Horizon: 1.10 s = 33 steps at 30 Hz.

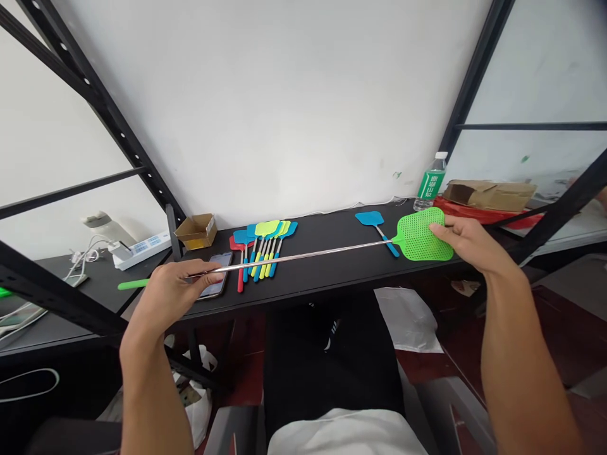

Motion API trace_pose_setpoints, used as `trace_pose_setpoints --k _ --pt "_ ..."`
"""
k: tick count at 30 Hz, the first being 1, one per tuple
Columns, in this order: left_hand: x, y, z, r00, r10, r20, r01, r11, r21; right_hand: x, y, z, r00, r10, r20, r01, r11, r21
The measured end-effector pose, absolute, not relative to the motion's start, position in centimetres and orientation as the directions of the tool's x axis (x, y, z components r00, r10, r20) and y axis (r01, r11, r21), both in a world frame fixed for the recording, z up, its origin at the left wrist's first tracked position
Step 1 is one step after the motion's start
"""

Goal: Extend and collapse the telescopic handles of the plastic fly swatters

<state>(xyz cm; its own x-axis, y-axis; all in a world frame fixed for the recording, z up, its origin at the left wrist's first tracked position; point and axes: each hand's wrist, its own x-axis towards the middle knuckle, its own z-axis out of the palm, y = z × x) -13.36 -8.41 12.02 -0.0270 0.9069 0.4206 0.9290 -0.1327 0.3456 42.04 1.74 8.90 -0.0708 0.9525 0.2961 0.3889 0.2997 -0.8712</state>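
A green fly swatter with a long metal rod stretches sideways above the black table. My left hand is closed round the rod near its green handle. At the other end my right hand pinches the perforated green head, thumb on its face and the other fingers behind. Below the rod lies a row of several smaller spatula-like swatters in blue, yellow and red. A single blue swatter lies apart, under the rod's right part. Partly hidden by my left hand, a phone rests on the table.
A small open cardboard box stands at the back left of the table. At the back right are a water bottle and a flattened carton on red plastic. Black metal shelf posts rise on both sides. A power strip lies left.
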Motion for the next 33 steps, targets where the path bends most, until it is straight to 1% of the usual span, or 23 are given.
trace_pose_setpoints --k 2,5,8,11,13,16,20,22,25,29,33 --pt "-13.2 -8.3 11.9 -0.019 0.905 0.425 0.925 -0.145 0.351 41.7 1.9 8.8 -0.029 0.96 0.279 0.34 0.272 -0.9" --pt "-12.7 -8.1 11.7 0.0 0.895 0.445 0.917 -0.178 0.358 41.0 2.2 8.7 0.081 0.95 0.302 0.189 0.283 -0.94" --pt "-12.2 -7.9 11.5 0.011 0.891 0.454 0.912 -0.196 0.362 40.3 2.3 8.8 0.153 0.931 0.33 0.069 0.323 -0.944" --pt "-11.9 -7.9 11.6 -0.003 0.895 0.445 0.908 -0.184 0.376 39.9 2.1 9.1 0.182 0.918 0.352 0.009 0.356 -0.934" --pt "-11.9 -8.0 11.7 -0.014 0.902 0.432 0.91 -0.168 0.38 39.7 1.8 9.4 0.179 0.915 0.361 -0.009 0.369 -0.93" --pt "-11.9 -8.1 11.8 -0.015 0.906 0.423 0.915 -0.158 0.371 39.6 1.8 9.5 0.169 0.905 0.389 0.009 0.394 -0.919" --pt "-11.8 -8.3 12.0 -0.017 0.904 0.427 0.92 -0.154 0.361 39.6 2.1 9.3 0.221 0.871 0.439 0.035 0.443 -0.896" --pt "-11.9 -8.4 12.1 -0.02 0.902 0.432 0.915 -0.158 0.371 39.8 2.2 9.4 0.226 0.861 0.455 0.01 0.465 -0.885" --pt "-12.2 -8.8 12.4 -0.028 0.9 0.435 0.898 -0.169 0.407 40.6 2.0 9.6 0.188 0.866 0.464 -0.055 0.481 -0.875" --pt "-13.2 -9.3 12.7 -0.067 0.898 0.435 0.892 -0.142 0.43 41.9 1.4 10.1 0.186 0.85 0.492 -0.133 0.518 -0.845" --pt "-13.9 -9.5 12.8 -0.041 0.906 0.422 0.902 -0.148 0.405 42.2 0.9 10.3 0.192 0.839 0.509 -0.122 0.536 -0.836"
